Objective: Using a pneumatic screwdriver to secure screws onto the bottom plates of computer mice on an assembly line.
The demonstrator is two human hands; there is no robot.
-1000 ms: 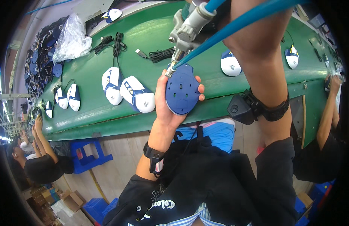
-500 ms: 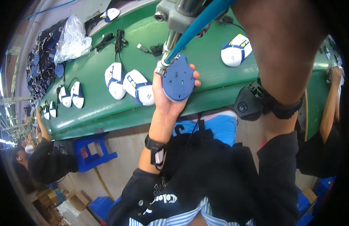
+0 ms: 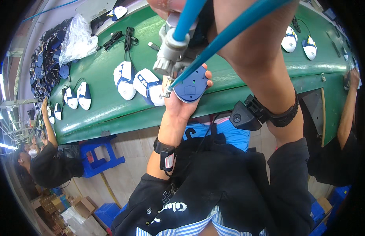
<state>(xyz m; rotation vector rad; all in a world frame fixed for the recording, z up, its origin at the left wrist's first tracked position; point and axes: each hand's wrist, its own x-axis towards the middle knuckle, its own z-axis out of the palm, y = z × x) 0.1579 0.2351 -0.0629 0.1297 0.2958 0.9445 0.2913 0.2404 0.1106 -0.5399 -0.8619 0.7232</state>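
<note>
My left hand (image 3: pixel 177 107) is closed round a computer mouse (image 3: pixel 190 91), its dark blue underside turned up and small holes showing in it. Fingertips curl over the mouse's right edge. Above it is a grey metal pneumatic screwdriver (image 3: pixel 169 55) with blue air hoses (image 3: pixel 225 37). The tool's lower end overlaps the left side of the mouse in view; whether it touches, I cannot tell. At the top edge my right hand (image 3: pixel 163 4) is wrapped round the tool's upper body, mostly cut off by the frame. My right forearm crosses from lower right to top.
White and blue mice (image 3: pixel 125 80) with coiled cables (image 3: pixel 129 39) lie on the green bench (image 3: pixel 111 114). A heap of dark blue parts (image 3: pixel 42 59) and a clear plastic bag (image 3: pixel 78 41) are at far left. Co-workers sit at both sides. A blue stool (image 3: pixel 99 157) stands below the bench.
My right forearm and the screwdriver have shifted left and look larger. Two mice at the right now show, while one nearer mouse has gone out of sight behind my arm. My left hand keeps its hold.
</note>
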